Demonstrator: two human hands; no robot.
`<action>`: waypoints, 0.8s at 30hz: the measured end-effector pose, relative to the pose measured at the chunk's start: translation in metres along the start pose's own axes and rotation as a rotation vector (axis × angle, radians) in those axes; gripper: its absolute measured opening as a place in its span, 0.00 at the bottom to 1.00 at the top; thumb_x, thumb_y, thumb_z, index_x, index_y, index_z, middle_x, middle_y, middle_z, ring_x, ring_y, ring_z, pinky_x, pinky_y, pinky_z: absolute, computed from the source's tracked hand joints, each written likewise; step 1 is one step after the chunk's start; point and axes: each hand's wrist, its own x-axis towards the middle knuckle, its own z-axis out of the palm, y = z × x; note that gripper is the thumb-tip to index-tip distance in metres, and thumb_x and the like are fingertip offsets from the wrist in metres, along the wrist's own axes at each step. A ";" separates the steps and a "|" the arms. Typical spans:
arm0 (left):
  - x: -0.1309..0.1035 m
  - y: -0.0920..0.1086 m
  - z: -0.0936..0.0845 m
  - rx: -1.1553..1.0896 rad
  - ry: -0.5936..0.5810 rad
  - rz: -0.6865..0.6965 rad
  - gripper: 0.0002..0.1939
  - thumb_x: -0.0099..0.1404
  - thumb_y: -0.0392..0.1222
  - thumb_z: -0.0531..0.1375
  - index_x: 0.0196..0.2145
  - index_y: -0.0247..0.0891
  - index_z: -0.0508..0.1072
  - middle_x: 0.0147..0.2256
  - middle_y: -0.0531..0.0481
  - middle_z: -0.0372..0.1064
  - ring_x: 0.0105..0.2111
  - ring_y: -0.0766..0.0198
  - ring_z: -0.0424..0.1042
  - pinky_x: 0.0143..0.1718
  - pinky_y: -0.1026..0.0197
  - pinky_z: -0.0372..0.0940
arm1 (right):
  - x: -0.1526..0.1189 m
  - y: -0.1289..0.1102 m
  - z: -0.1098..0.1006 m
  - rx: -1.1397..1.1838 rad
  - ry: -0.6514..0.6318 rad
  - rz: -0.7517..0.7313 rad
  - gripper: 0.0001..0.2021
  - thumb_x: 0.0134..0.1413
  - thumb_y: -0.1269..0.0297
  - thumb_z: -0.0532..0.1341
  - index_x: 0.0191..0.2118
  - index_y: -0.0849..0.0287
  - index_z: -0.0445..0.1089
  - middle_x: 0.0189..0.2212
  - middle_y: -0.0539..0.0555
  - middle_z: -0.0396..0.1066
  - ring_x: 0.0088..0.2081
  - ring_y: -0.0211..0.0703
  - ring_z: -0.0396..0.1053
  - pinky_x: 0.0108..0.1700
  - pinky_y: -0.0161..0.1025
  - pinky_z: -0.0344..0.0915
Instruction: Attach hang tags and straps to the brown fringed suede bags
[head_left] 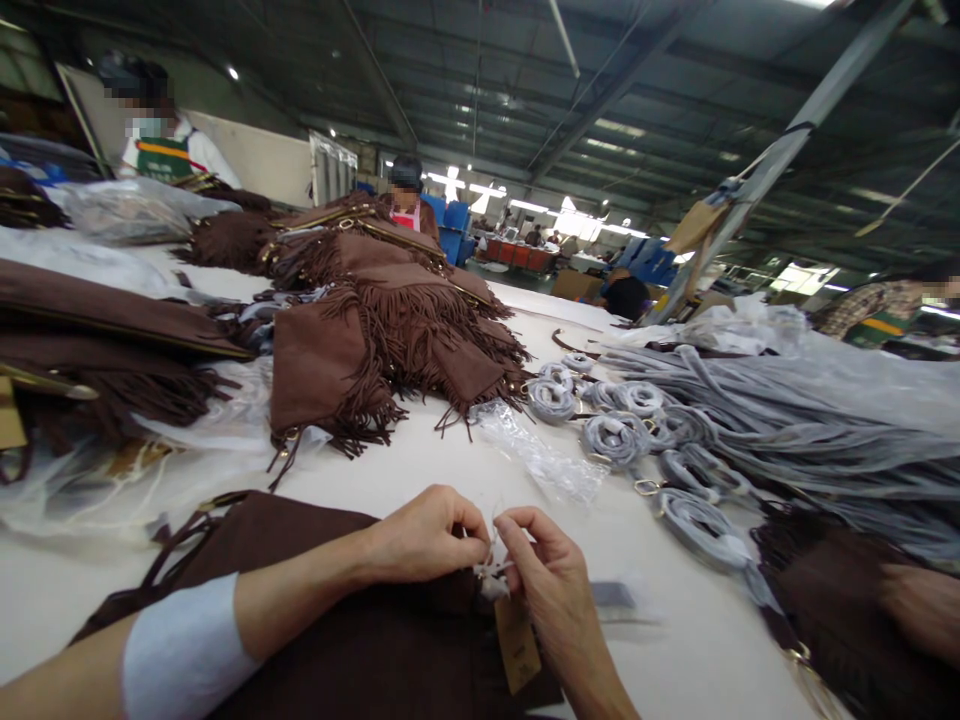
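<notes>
A dark brown bag (352, 640) lies on the white table in front of me, under my forearms. Over its right end, my left hand (431, 535) pinches one end of a thin pale string (493, 535). My right hand (547, 565) comes in from the other side, thumb and finger closed on the same string. A scrap of white wrapping (491, 580) sits between the fingertips. Below it a tan paper tag (517, 645) hangs beside my right palm. Whether the string is knotted is too small to tell.
Fringed brown bags (397, 340) are heaped ahead. Coiled, grey-wrapped straps (615, 438) and a pile of long straps (795, 430) lie to the right. Crumpled clear plastic (544, 450) is nearby. A co-worker's hand (922, 605) rests at the right edge; other people stand beyond the table.
</notes>
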 end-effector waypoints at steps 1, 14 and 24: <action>0.000 0.000 0.000 0.001 0.001 0.007 0.09 0.54 0.35 0.54 0.24 0.31 0.74 0.20 0.56 0.61 0.23 0.71 0.57 0.24 0.69 0.51 | 0.000 0.000 0.000 0.003 -0.003 0.000 0.23 0.45 0.40 0.65 0.28 0.59 0.67 0.11 0.40 0.54 0.15 0.29 0.50 0.18 0.28 0.47; 0.002 0.007 0.002 0.235 0.323 0.052 0.06 0.51 0.28 0.54 0.20 0.33 0.68 0.22 0.55 0.62 0.24 0.70 0.59 0.27 0.68 0.52 | 0.001 0.000 -0.004 -0.100 -0.084 -0.032 0.20 0.50 0.44 0.62 0.30 0.58 0.67 0.14 0.42 0.59 0.15 0.31 0.56 0.18 0.29 0.51; 0.001 0.007 0.002 0.129 0.302 0.159 0.07 0.54 0.29 0.55 0.21 0.33 0.69 0.24 0.54 0.61 0.24 0.71 0.60 0.26 0.68 0.52 | 0.006 -0.005 -0.002 -0.056 -0.215 -0.104 0.18 0.50 0.49 0.64 0.22 0.60 0.70 0.21 0.46 0.59 0.23 0.33 0.57 0.25 0.32 0.55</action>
